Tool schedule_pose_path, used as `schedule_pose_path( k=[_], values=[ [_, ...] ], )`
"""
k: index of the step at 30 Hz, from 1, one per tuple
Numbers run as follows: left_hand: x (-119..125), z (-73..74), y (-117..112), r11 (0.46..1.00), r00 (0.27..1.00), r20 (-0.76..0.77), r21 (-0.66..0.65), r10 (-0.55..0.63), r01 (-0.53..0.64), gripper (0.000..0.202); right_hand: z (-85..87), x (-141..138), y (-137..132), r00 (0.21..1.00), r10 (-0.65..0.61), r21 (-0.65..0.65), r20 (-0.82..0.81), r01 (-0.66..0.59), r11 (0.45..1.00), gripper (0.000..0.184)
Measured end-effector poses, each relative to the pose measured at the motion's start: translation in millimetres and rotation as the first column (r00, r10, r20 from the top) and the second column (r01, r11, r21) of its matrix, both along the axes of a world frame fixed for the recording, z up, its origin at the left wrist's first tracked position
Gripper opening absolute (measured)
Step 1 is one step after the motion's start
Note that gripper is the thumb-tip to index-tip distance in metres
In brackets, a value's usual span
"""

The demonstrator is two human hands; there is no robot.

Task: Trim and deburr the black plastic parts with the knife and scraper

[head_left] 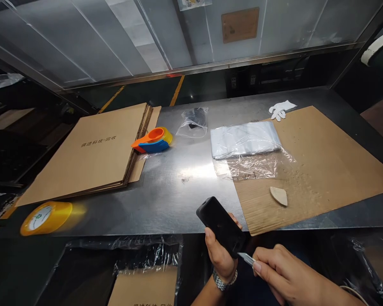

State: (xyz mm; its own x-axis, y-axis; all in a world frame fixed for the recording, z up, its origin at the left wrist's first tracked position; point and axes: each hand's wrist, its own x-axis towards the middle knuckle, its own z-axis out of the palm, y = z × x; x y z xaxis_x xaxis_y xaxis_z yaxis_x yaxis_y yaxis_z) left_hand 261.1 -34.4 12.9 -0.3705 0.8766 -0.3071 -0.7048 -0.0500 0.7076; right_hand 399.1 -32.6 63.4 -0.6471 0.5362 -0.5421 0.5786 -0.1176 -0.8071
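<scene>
My left hand (222, 254) grips a black, oblong plastic part (221, 223) with rounded corners, held tilted at the table's front edge. In my right hand (282, 270) is a slim craft knife (246, 258), pinched between thumb and fingers. The blade tip touches or nearly touches the lower end of the black part; I cannot tell which. Beyond my hands, a small wedge-shaped beige piece (278, 196) lies on a flat cardboard sheet (332, 170).
A stack of flattened cartons (98, 148) lies left, with an orange and blue tape dispenser (153, 140) at its edge. A yellow tape roll (47, 218), clear plastic bags (245, 139), a bagged black item (196, 118) and a white glove (281, 109) are on the metal table (185, 204).
</scene>
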Motion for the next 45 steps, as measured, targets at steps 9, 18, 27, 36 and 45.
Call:
schedule_pose_path(
  k=[9, 18, 27, 36, 45],
  values=[
    [2.8, -1.7, -3.1, 0.998, 0.998, -0.022, 0.011, 0.065, -0.065, 0.05, -2.7, 1.3, -2.4, 0.999, 0.013, 0.087, 0.036, -0.016, 0.996, 0.037],
    [3.4, -0.1, -2.2, 0.986, 0.983, -0.07, 0.024, 0.168, -0.167, 0.05, 0.9, -5.0, -1.1, 0.999, 0.003, 0.113, -0.034, 0.001, 0.994, 0.035],
    [5.9, 0.9, 0.8, 0.962, 0.963, -0.013, 0.038, 0.27, -0.269, 0.045, -13.1, -5.6, -1.0, 0.98, -0.116, -0.217, -0.163, 0.079, 0.973, 0.036],
    [4.7, 0.2, 8.2, 0.858, 0.856, -0.073, 0.091, 0.512, -0.506, 0.06, -3.8, -2.3, -10.0, 0.998, 0.061, 0.933, -0.02, -0.003, 0.36, 0.028],
    [4.8, 2.4, 11.1, 0.776, 0.758, -0.166, 0.164, 0.631, -0.61, 0.06, -6.1, -11.0, -14.7, 0.985, 0.071, 0.985, 0.154, -0.159, 0.061, 0.04]
  ],
)
